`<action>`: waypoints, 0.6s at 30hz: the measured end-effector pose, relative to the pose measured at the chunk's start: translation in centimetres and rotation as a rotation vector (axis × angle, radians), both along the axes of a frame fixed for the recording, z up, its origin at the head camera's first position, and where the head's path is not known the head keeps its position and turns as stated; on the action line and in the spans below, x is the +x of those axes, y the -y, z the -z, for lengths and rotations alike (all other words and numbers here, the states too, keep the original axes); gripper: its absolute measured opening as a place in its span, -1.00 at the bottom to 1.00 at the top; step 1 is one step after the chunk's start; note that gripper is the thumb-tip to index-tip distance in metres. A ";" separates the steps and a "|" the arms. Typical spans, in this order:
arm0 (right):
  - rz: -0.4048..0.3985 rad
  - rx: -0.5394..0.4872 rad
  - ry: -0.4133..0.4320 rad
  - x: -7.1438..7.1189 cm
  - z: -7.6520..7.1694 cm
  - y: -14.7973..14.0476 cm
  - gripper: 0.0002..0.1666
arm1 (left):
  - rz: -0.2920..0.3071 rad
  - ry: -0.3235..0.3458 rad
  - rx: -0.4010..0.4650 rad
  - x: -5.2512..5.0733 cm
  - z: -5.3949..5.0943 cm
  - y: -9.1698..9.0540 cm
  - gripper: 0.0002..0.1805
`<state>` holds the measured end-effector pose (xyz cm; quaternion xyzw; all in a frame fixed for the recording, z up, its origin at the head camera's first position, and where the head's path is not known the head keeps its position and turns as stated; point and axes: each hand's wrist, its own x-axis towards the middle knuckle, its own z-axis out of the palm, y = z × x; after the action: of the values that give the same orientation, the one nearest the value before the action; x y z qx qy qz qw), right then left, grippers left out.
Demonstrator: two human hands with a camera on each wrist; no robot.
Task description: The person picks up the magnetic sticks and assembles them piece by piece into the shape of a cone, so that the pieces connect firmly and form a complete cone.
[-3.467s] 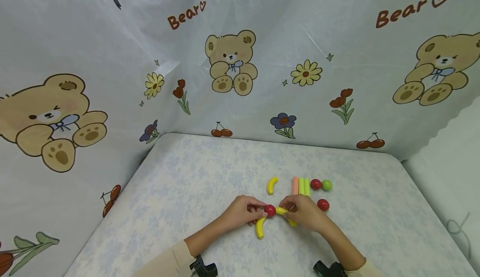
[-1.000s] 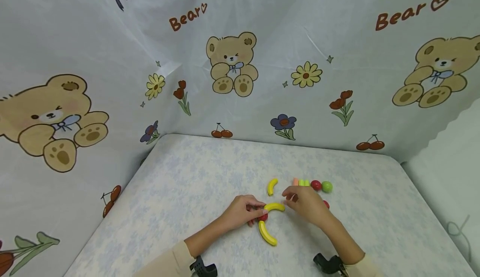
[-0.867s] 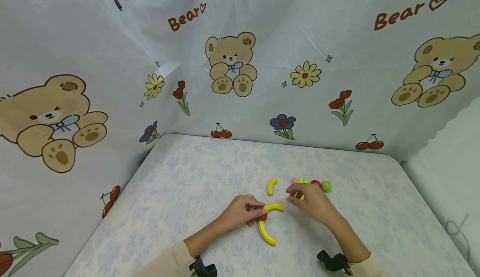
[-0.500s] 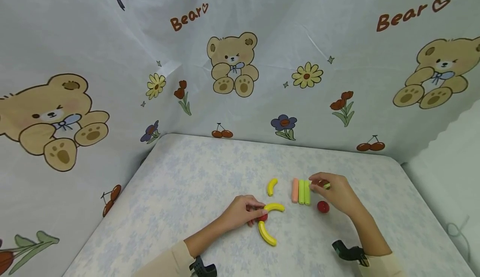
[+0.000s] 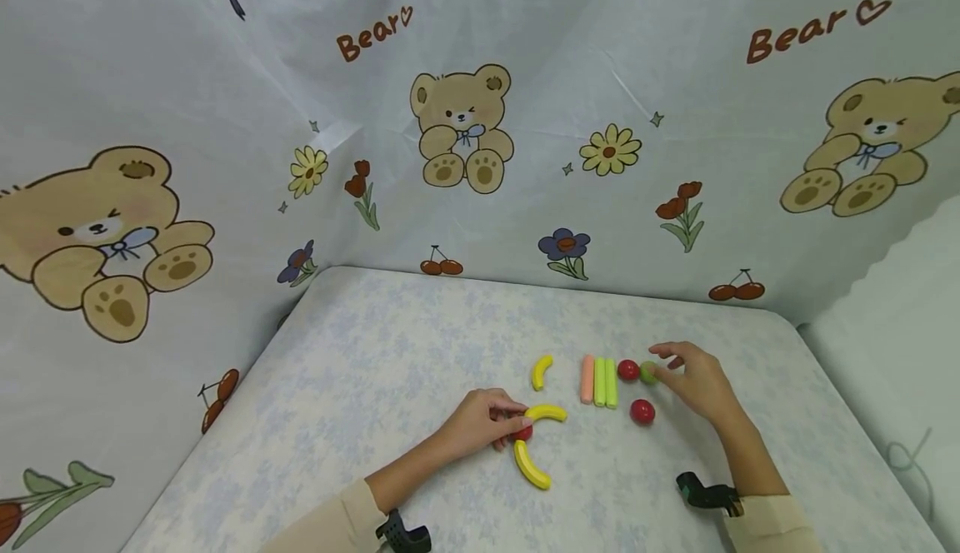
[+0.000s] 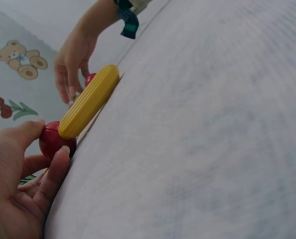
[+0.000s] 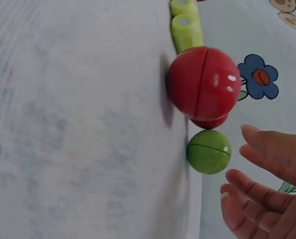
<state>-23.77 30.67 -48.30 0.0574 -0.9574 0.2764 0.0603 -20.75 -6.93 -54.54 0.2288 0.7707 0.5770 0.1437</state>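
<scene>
My left hand pinches a red ball between thumb and fingers, low over the table. One ribbed yellow curved stick touches this ball and reaches to the right. A second yellow curved stick meets the ball from the front side, and the ball is partly hidden by my fingers in the head view. On the right, my right hand holds nothing, its fingers spread loosely beside a green ball. A small gap between those fingers and the ball shows in the right wrist view.
Behind the joined pieces lies another yellow curved stick. Further right, a salmon stick and two light green sticks lie side by side. One red ball sits by the green one; another red ball is nearer the front.
My right hand has let go of the yellow curved stick, now against the held ball, and moved right past the straight sticks to the green ball. The front yellow stick has swung rightward.
</scene>
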 end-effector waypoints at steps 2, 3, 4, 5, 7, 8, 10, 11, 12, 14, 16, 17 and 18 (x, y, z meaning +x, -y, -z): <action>0.000 0.000 0.029 -0.2 0.2 -0.2 -0.55 | 0.005 0.002 0.000 -0.2 -0.1 0.0 -0.67; 0.002 0.002 0.040 -0.4 0.3 -0.2 -0.54 | 0.006 0.003 0.000 -0.3 -0.2 0.0 -0.67; 0.002 0.004 0.053 -0.4 0.5 -0.2 -0.54 | 0.006 0.007 -0.004 -0.3 -0.1 0.0 -0.68; 0.003 0.005 0.061 -0.4 0.7 -0.2 -0.55 | 0.005 0.010 -0.007 -0.2 -0.1 0.0 -0.68; 0.000 0.001 0.069 -0.4 0.8 -0.2 -0.55 | 0.000 0.011 -0.014 -0.3 -0.1 0.0 -0.68; -0.003 0.001 0.070 -0.5 0.9 -0.2 -0.56 | -0.002 0.011 -0.017 -0.3 -0.1 0.0 -0.69; -0.005 0.000 0.075 -0.4 1.0 -0.2 -0.58 | -0.006 0.012 -0.023 -0.3 -0.1 -0.1 -0.69; -0.006 -0.004 0.080 -0.5 1.0 -0.2 -0.58 | -0.007 0.015 -0.024 -0.3 -0.1 -0.1 -0.69; -0.008 -0.006 0.084 -0.5 1.0 -0.2 -0.59 | -0.007 0.015 -0.024 -0.3 -0.1 -0.1 -0.69; -0.004 -0.014 0.096 -0.5 1.0 -0.2 -0.60 | -0.009 0.016 -0.022 -0.2 -0.1 0.0 -0.69; 0.000 -0.022 0.106 -0.5 1.0 -0.2 -0.60 | -0.010 0.014 -0.018 -0.2 -0.1 0.0 -0.69; 0.001 -0.026 0.110 -0.5 0.9 -0.2 -0.61 | -0.014 0.014 -0.015 -0.1 -0.2 0.0 -0.70; 0.002 -0.026 0.114 -0.5 0.9 -0.2 -0.60 | -0.017 0.014 -0.012 0.0 -0.2 0.0 -0.71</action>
<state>-24.26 30.84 -49.22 0.0401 -0.9557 0.2916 0.0068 -20.79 -6.91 -54.33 0.2173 0.7750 0.5753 0.1456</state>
